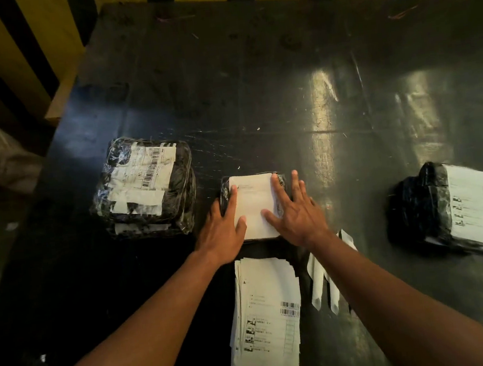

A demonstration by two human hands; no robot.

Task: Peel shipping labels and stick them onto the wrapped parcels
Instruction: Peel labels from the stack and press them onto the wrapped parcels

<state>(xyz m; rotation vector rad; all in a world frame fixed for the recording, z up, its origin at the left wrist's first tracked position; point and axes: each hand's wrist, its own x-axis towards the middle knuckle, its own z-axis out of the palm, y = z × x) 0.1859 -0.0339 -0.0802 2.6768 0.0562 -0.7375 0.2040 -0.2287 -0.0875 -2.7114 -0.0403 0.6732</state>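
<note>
Under both flat hands (pixel 221 229) (pixel 297 215), labelled parcel (pixel 254 205)

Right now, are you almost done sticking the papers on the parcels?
Partly. The parcel on the right and the stack of parcels on the left already wear labels. Both hands, left and right, lie flat on a label atop the middle parcel, pressing it down. A pile of labels waits near me, so more may follow, though no bare parcels show.
</note>
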